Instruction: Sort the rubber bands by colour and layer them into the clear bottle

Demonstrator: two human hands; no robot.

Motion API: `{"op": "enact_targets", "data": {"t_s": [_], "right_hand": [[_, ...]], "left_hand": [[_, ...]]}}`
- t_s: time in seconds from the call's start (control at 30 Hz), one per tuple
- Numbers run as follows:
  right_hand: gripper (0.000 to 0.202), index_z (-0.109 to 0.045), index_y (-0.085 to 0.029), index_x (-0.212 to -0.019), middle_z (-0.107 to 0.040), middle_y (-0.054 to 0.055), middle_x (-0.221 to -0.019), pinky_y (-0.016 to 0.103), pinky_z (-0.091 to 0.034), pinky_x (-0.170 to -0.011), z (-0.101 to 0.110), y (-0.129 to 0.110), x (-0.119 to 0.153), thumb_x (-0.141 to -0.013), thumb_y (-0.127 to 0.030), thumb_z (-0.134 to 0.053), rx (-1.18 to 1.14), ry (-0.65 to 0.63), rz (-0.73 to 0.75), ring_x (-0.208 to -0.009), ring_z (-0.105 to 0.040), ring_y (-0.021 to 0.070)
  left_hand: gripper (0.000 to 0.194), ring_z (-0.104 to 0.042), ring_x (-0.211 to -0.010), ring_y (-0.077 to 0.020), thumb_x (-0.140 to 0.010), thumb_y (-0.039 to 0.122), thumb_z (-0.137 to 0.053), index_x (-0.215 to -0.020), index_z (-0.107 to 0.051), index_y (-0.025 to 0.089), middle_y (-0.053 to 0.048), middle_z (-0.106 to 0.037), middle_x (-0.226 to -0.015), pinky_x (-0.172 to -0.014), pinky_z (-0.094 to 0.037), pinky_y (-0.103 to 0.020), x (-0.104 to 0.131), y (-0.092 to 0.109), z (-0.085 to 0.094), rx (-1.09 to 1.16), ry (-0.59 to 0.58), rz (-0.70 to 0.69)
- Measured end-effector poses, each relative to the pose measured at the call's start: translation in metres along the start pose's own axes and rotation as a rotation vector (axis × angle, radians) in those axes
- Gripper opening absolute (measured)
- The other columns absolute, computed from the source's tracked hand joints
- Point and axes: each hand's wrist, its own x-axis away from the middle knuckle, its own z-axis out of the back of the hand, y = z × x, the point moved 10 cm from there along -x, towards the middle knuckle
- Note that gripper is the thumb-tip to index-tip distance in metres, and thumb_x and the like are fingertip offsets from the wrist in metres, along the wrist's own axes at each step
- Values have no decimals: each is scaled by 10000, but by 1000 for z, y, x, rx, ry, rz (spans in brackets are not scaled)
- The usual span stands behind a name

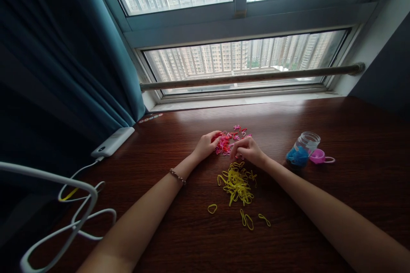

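Pink and red rubber bands (pixel 225 143) lie in a loose pile on the dark wooden table (pixel 179 239). My left hand (pixel 209 144) rests at the left edge of that pile, its fingers bent together; what they hold, if anything, is too small to tell. At the pile's right side is my right hand (pixel 247 150), with curled fingers pointing down and left; anything between them is hidden. Just below it spreads a heap of yellow rubber bands (pixel 237 184), with several single yellow ones nearer the front.
To the right stands an open clear jar (pixel 297 153) with blue bands inside, beside a pink lid (pixel 317 156) with a loop. A white power bank (pixel 112 141) and white cable (pixel 92 187) lie left by the blue curtain (pixel 105 72). A window is behind the table.
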Motion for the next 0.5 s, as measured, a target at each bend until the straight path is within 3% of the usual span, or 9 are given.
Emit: {"op": "enact_targets", "data": {"t_s": [0.1,0.17,0.33,0.5], "right_hand": [[264,-635,-165,-594,-648,16,-615,233,-457,-600,47,11,6,-670,-117,-387,172,398,-34,-592,-595,146],[269,-644,-181,-626,-643,10,-614,243,-448,-606,66,17,12,-703,-132,-390,337,543,-89,-583,-586,149],[252,-665,-199,-809,-659,34,-818,285,-433,-726,77,28,14,-716,-152,-435,657,587,-202,-737,-582,181],[228,-640,-186,-916,-628,94,-920,312,-427,-742,79,32,10,-728,-229,-518,828,517,-325,-837,-570,220]], "left_hand": [[566,-544,-1031,-201,-674,354,-661,-1191,-504,184,-73,-579,-1158,-913,-420,-308,4,19,-8,94,-133,-102],[589,-551,-1005,-208,-612,319,-713,-1159,-537,190,-73,-592,-1132,-901,-424,-320,5,22,-10,106,-165,-113],[308,-603,-856,-177,-734,269,-586,-1020,-624,161,-63,-659,-973,-810,-467,-304,2,10,-4,162,-70,-58],[265,-618,-832,-178,-752,305,-558,-960,-637,162,-59,-674,-932,-772,-485,-293,0,-5,14,154,117,11]]}}
